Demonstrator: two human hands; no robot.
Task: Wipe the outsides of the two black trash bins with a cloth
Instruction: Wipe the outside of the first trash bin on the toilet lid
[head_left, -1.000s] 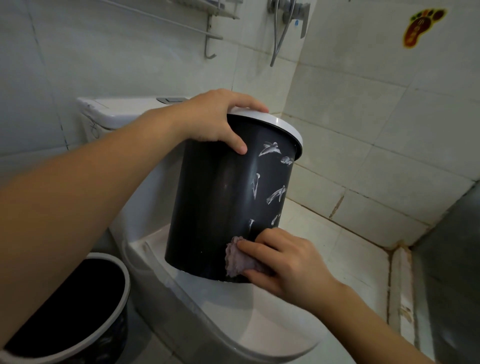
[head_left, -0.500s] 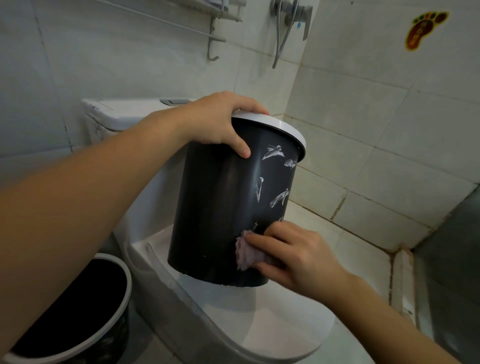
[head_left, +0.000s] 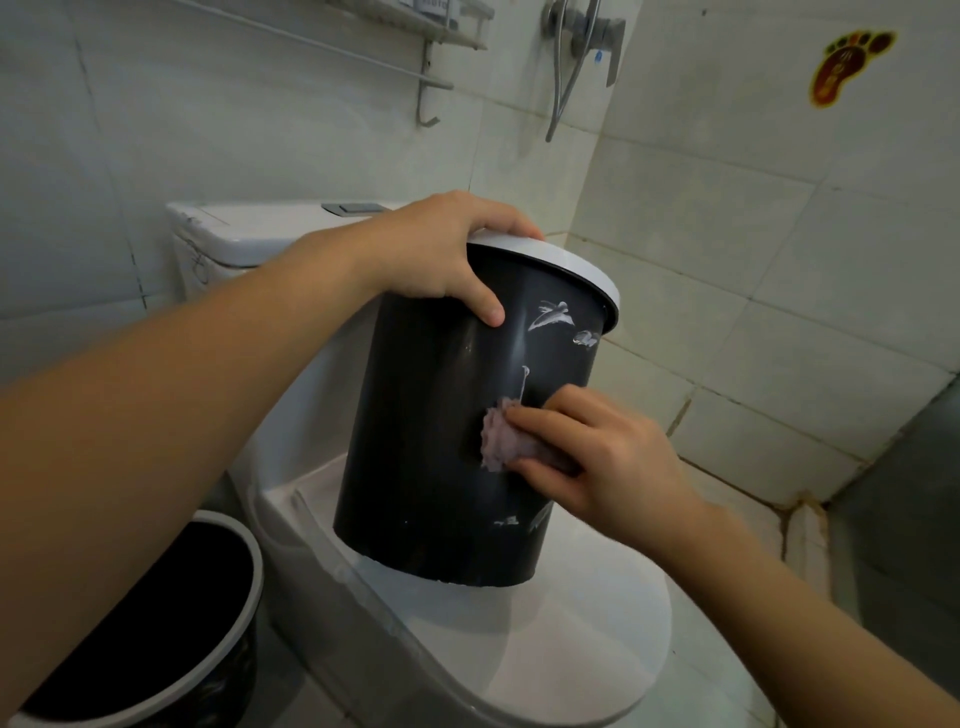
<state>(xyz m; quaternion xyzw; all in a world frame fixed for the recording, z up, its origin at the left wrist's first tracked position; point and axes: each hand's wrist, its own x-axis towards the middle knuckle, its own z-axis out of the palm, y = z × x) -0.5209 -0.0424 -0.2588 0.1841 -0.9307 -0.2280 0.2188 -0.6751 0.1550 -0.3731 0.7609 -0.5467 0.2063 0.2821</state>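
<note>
Dim, soft, greenish light, a faint sheen on the bin (head_left: 415, 441), wide-angle bending at the edges

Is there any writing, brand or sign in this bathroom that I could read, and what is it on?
No words read clearly.
Footprint sticker on the wall tile: a picture sign, its marks too blurred to read.
Wall shelf: a label, too small to read.
Black trash bin: white painted marks, not letters.

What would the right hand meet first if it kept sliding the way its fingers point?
The right hand points left across the black bin. Ahead lies only bare bin wall, then probably the left forearm; depth is unclear.
</note>
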